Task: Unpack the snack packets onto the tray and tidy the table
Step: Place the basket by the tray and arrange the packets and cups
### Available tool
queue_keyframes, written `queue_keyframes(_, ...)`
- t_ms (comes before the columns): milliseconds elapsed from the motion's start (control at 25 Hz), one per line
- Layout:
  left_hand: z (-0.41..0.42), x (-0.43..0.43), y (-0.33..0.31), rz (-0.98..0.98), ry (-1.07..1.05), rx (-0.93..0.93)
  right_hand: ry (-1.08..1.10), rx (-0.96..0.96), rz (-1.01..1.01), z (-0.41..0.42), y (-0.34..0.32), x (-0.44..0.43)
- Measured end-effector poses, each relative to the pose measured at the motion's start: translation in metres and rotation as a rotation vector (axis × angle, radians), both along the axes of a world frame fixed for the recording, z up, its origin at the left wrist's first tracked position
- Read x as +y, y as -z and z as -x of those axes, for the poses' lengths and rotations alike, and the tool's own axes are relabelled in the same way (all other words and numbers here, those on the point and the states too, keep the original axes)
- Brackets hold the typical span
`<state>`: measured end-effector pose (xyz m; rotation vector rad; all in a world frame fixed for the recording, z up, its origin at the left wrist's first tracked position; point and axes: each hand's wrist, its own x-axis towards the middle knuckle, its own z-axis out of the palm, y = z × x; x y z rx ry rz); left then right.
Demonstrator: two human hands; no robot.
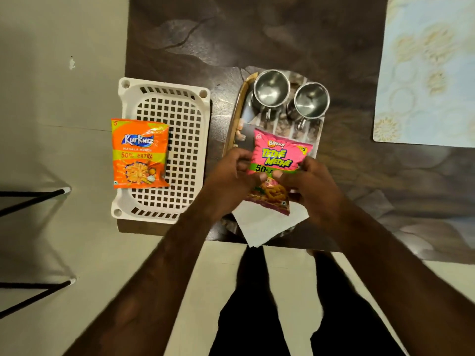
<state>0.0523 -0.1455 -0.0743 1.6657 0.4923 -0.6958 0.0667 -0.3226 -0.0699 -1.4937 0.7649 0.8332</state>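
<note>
**Pink packet held over tray, orange packet on basket**

The left hand [231,176] and the right hand [305,186] hold the pink snack packet [276,163] between them, fingers clamped on its lower half, thumbs on the front. The packet sits above the near part of the tray [237,111], over a white napkin [267,224]. Two steel cups [272,88] stand upright at the tray's far end. The orange snack packet [140,152] lies on the left edge of the white basket [180,119], beside the tray on the dark worktop [257,34].
</note>
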Motion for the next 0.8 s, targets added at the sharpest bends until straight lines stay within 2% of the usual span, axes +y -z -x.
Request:
queue_keyframes(240,-0.013,-0.051,0.025,-0.191,0.125,-0.035,0.122,-0.032,0.083,-0.007,0.010,-0.037)
queue_keyframes(440,-0.019,-0.062,0.032,-0.301,0.192,-0.138,0.088,-0.083,0.216,-0.017,0.020,-0.039)
queue_keyframes(560,-0.018,-0.065,0.032,-0.335,0.212,-0.137,0.114,-0.100,0.213,-0.014,0.022,-0.043)
queue_keyframes(640,-0.014,-0.059,0.027,-0.332,0.174,-0.135,0.143,-0.140,0.242,-0.006,0.023,-0.045)
queue_keyframes(720,-0.009,-0.041,0.019,-0.356,0.050,-0.175,0.148,-0.226,0.421,0.002,0.022,-0.051)
queue_keyframes(800,-0.003,-0.008,0.008,-0.465,-0.084,-0.234,0.145,-0.351,0.601,0.008,0.019,-0.060)
